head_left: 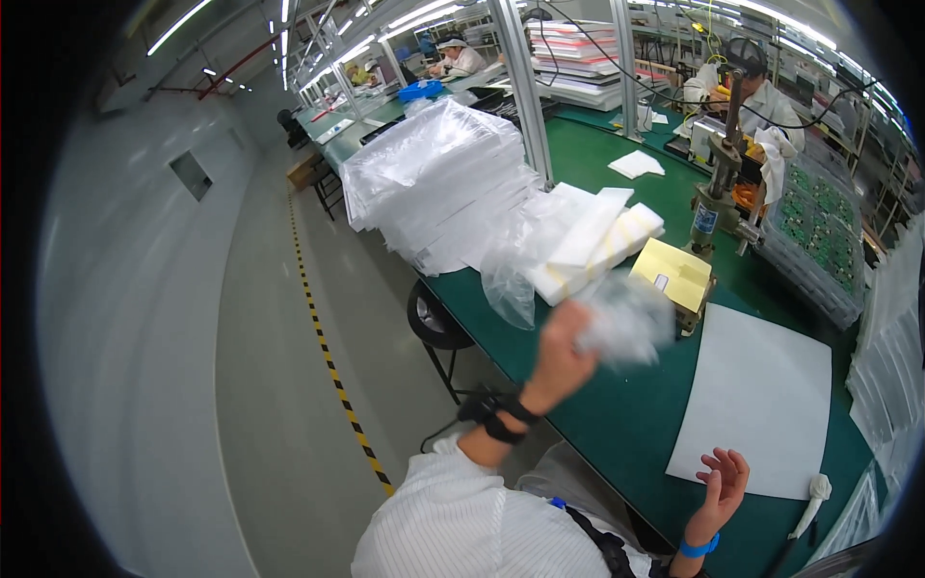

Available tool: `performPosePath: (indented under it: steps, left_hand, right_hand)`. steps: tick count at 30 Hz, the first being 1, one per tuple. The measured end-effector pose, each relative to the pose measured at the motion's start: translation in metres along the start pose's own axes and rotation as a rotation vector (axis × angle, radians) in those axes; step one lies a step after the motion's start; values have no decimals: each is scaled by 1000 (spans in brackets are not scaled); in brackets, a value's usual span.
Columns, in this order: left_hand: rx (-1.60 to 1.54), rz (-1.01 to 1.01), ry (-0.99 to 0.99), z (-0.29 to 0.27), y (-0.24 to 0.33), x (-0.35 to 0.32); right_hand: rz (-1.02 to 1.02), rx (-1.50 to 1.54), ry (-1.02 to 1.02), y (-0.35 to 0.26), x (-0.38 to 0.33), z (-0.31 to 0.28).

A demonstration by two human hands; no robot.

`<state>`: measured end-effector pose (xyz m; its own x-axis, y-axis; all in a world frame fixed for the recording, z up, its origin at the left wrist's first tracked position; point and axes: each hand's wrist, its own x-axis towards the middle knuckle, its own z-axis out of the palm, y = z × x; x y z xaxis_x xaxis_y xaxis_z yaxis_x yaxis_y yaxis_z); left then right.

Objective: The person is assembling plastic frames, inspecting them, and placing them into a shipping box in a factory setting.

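Blur veils clear plastic [631, 320] clutched by left hand [567, 342]; right hand [723, 480] loosely spread.

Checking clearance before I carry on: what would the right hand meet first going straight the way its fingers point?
Probably the white sheet, just ahead of the right hand, though its height is unclear. Passing above, it would likely reach the clear tray of green boards.

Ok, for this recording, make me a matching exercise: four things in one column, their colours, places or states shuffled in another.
1. Left hand
2. Right hand
3. Floor tape
4. Circuit boards

A. Green, in a clear tray
B. Holding blurred plastic
C. Yellow and black stripes
D. Open, by the white sheet's near edge

Pairs: 1-B; 2-D; 3-C; 4-A
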<state>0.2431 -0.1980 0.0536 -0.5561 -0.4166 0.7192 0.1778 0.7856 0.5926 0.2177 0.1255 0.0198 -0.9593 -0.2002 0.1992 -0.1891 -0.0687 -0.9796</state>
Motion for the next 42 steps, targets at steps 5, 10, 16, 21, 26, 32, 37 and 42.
performPosePath:
  steps: [5, 10, 16, 21, 26, 32, 37, 42]
  left_hand:
    - [737, 77, 110, -50, -117, 78]
    - [520, -469, -90, -58, -225, 54]
    - [277, -470, 387, -67, -214, 63]
    - [580, -308, 32, -49, -255, 95]
    - [357, -384, -515, -65, -295, 123]
    - [943, 904, -99, -87, -276, 137]
    - [98, 900, 95, -49, -127, 90]
    - [671, 547, -258, 10, 16, 43]
  right_hand:
    - [82, -36, 39, 15, 1, -11]
    - [118, -11, 27, 16, -3, -8]
    - [112, -31, 49, 24, -13, -17]
    - [113, -55, 192, 24, -21, -15]
    - [-133, -151, 211, -5, -68, -47]
    - [-6, -77, 885, 62, -195, -168]
    - [898, -813, 784, 256, -364, -297]
    - [1122, -934, 734, 322, -416, -345]
